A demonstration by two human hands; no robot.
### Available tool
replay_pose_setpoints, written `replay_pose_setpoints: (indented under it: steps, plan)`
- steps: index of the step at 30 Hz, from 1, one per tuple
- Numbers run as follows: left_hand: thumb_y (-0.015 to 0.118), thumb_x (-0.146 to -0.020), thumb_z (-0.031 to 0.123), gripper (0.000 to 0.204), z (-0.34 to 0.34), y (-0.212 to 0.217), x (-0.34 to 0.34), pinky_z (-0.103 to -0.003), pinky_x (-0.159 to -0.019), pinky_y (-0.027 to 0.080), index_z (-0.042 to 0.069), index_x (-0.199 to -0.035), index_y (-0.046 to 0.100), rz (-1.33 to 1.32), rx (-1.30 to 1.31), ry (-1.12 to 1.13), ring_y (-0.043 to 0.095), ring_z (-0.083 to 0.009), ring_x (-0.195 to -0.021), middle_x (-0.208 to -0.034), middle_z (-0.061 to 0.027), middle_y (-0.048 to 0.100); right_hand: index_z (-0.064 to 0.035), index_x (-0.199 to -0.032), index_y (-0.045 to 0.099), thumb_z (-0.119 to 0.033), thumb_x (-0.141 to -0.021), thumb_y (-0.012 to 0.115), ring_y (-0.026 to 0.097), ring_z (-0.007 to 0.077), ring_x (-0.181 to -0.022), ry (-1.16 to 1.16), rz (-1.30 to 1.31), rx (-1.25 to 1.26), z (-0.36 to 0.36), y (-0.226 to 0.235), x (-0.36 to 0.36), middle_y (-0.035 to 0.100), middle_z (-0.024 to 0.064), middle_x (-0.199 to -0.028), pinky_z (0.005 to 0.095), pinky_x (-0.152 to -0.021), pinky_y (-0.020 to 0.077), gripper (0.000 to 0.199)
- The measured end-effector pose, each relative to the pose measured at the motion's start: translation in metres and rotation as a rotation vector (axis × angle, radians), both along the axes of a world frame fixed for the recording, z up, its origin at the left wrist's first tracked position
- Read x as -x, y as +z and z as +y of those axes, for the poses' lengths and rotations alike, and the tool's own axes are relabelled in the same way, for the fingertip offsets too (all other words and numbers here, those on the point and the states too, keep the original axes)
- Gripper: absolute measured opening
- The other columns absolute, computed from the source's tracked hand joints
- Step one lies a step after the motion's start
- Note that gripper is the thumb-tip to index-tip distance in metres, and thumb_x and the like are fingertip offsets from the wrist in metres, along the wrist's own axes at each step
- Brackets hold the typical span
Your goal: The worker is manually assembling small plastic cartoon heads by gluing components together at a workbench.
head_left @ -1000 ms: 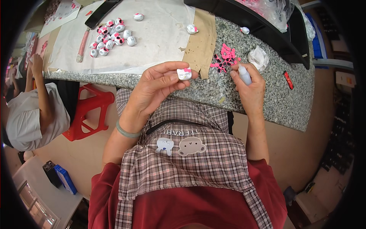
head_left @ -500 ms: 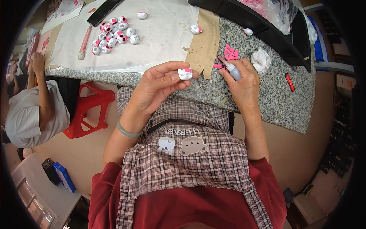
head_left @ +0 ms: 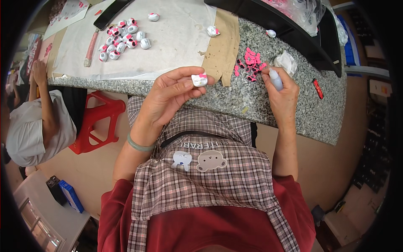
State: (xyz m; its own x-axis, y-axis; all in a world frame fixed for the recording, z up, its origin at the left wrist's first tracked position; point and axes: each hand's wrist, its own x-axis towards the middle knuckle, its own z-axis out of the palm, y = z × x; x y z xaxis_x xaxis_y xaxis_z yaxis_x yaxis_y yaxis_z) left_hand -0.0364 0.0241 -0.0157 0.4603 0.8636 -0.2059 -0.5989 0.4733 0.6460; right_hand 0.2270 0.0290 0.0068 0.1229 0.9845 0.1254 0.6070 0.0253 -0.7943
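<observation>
My left hand (head_left: 170,94) pinches a small white figure head with a pink bow (head_left: 199,80) just above the front edge of the speckled stone counter (head_left: 252,98). My right hand (head_left: 282,93) grips a small whitish glue bottle (head_left: 275,79), its fingertips touching a scatter of pink bow pieces (head_left: 250,62) on the counter. A cluster of several finished white heads (head_left: 122,36) lies far left on a white sheet (head_left: 172,40). Two more single heads (head_left: 213,31) lie farther back.
A strip of brown tape or cardboard (head_left: 222,46) crosses the sheet's right edge. A crumpled white tissue (head_left: 286,62) and a black tray (head_left: 294,29) sit behind the bows. A red stool (head_left: 98,122) stands below left, beside a seated person in white (head_left: 35,130).
My right hand moved left and back to the pink bows, then its fingertips settled on them. My left hand stayed put with the white head.
</observation>
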Motion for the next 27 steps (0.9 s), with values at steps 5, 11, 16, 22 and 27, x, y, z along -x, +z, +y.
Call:
replay_pose_setpoints:
  steps: [5,11,16,22,27]
  plan:
    - [0.052,-0.088,0.003,0.029,0.0,0.0,-0.001,-0.024,-0.081,0.052,-0.003,-0.116,0.055,0.004,0.0,0.002,0.063,-0.0166,-0.087,-0.108,-0.0231,0.06,0.0001,-0.087,0.062,-0.001,-0.074,0.067,0.06,0.0186,-0.075,0.132,-0.147,-0.122,-0.005,-0.002,0.0,0.061,0.0081,-0.082,0.0273,-0.067,0.045,0.014]
    - [0.052,-0.088,0.003,0.029,-0.001,-0.001,-0.001,-0.024,-0.081,0.052,-0.003,-0.116,0.054,0.008,0.0,0.005,0.063,-0.0166,-0.087,-0.108,-0.023,0.06,0.0,-0.085,0.061,-0.003,-0.072,0.069,0.06,0.0246,-0.073,0.143,-0.289,-0.107,-0.008,-0.006,0.006,0.059,0.0093,-0.082,0.032,-0.064,0.0459,0.015]
    - [0.052,-0.088,0.004,0.029,-0.001,0.0,-0.002,-0.024,-0.08,0.052,-0.003,-0.116,0.054,0.011,-0.003,0.0,0.064,-0.0168,-0.087,-0.108,-0.0228,0.06,-0.0005,-0.084,0.06,-0.004,-0.072,0.069,0.059,0.0235,-0.067,0.21,-0.314,-0.167,-0.006,-0.009,0.002,0.059,0.0101,-0.081,0.0333,-0.06,0.0458,0.015]
    - [0.054,-0.086,0.003,0.032,-0.004,0.006,-0.006,-0.026,-0.078,0.052,-0.003,-0.117,0.053,-0.014,0.007,-0.043,0.063,-0.0192,-0.085,-0.107,-0.0251,0.059,-0.0013,-0.084,0.061,-0.003,-0.077,0.067,0.055,0.0125,-0.059,0.099,0.169,0.113,-0.014,-0.001,0.004,0.062,0.0053,-0.077,0.0264,-0.052,0.0434,0.01]
    - [0.056,-0.085,0.003,0.031,-0.007,0.01,-0.018,-0.025,-0.077,0.053,-0.003,-0.116,0.054,0.045,-0.006,-0.042,0.064,-0.0187,-0.084,-0.105,-0.0235,0.061,-0.0016,-0.086,0.06,0.0,-0.079,0.064,0.052,0.0058,-0.056,0.142,0.576,0.251,-0.02,0.008,0.01,0.061,0.0043,-0.076,0.0179,-0.048,0.0393,0.008]
